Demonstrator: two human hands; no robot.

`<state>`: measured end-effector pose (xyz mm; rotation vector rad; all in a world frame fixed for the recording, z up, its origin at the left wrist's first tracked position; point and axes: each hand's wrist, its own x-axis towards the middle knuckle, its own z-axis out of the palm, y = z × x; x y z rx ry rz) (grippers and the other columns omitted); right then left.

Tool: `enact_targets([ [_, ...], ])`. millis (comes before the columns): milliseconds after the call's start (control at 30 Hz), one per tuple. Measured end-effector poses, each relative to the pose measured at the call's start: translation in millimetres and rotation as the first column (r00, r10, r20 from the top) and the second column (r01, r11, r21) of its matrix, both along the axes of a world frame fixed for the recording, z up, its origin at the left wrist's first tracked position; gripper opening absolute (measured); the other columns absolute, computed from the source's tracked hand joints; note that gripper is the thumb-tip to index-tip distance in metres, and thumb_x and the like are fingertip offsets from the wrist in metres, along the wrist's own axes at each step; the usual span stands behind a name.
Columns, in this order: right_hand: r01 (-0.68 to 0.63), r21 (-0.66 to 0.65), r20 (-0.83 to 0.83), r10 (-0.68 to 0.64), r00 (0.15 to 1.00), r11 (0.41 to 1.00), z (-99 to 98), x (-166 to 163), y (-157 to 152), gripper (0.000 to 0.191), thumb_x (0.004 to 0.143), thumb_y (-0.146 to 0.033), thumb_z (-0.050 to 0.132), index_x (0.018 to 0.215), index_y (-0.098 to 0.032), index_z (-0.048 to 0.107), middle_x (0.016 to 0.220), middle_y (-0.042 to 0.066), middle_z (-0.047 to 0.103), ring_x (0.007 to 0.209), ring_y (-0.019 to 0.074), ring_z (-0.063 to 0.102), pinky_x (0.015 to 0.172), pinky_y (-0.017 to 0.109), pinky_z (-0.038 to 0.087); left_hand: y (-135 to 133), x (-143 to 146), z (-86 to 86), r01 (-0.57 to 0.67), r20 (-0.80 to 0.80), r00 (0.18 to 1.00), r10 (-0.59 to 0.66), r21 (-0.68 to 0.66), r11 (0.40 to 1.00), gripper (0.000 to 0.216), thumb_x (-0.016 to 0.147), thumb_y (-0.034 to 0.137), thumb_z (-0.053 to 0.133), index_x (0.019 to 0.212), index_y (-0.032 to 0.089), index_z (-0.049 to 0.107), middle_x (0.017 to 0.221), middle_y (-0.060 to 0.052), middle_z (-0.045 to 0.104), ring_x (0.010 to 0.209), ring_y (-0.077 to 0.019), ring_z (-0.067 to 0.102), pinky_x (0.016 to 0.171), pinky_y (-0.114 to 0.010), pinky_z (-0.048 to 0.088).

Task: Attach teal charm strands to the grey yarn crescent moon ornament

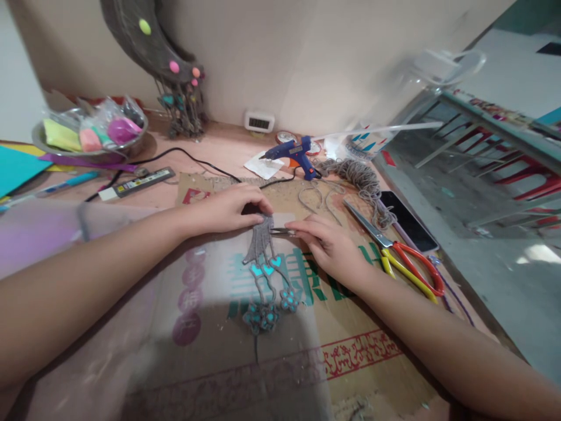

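Observation:
A grey twine ornament point(262, 251) with teal hearts and flower pendants lies on a flattened cardboard sheet point(350, 345). My left hand point(228, 210) presses down on the ornament's top end with its fingers curled over it. My right hand point(326, 242) pinches a small metal tool, seemingly tweezers point(280, 231), whose tip touches the ornament's upper right edge.
Red-and-yellow scissors point(401, 254) and a black phone point(407, 221) lie to the right. A blue glue gun point(293, 153) and a twine bundle point(357, 175) sit behind. A bowl of coloured clay point(90, 133) stands at far left. The table edge drops away on the right.

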<state>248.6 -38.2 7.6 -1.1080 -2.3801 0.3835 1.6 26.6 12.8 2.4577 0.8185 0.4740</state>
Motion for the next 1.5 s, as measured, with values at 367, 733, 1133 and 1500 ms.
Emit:
enact_targets([
  [367,0.015,-0.018,-0.016,-0.016,1.000,1.000,-3.4,-0.9,-0.7,0.025,0.095,-0.020,0.044,0.112,-0.020,0.062,0.088,0.005,0.061,0.087,0.0167,0.058,0.076,0.030,0.046,0.1,0.1,-0.6,0.000,0.005,1.000,0.000,0.001,1.000,0.020,0.085,0.021,0.057,0.103,0.016,0.064,0.102,-0.006,0.064,0.099,-0.0184,0.057,0.090,-0.033,0.042],
  [733,0.035,0.008,-0.040,-0.035,0.999,0.999,-4.3,-2.3,1.1,0.024,0.094,-0.019,0.045,0.113,-0.021,0.061,0.093,0.005,0.063,0.088,0.0165,0.058,0.078,0.030,0.046,0.0,0.0,-0.1,0.002,0.016,1.000,-0.002,-0.018,1.000,0.021,0.084,0.021,0.056,0.103,0.016,0.064,0.101,-0.006,0.064,0.098,-0.0187,0.057,0.089,-0.033,0.043],
  [1133,0.054,0.016,-0.022,-0.054,0.998,0.998,-4.2,-2.4,2.2,0.025,0.095,-0.021,0.044,0.113,-0.020,0.062,0.087,0.005,0.062,0.084,0.0175,0.056,0.074,0.031,0.045,0.5,0.1,-0.6,0.002,0.006,1.000,-0.002,0.005,1.000,0.020,0.084,0.020,0.057,0.103,0.016,0.064,0.100,-0.006,0.065,0.097,-0.0181,0.057,0.088,-0.032,0.043],
  [1500,0.055,0.083,-0.098,-0.047,0.994,0.995,3.1,-2.5,-2.1,0.025,0.092,-0.014,0.046,0.110,-0.019,0.062,0.083,0.005,0.062,0.078,0.0161,0.056,0.069,0.030,0.045,0.7,0.3,-0.7,0.005,-0.003,1.000,-0.005,0.001,1.000,0.020,0.085,0.021,0.056,0.102,0.017,0.064,0.102,-0.006,0.064,0.098,-0.0183,0.057,0.090,-0.033,0.043],
])
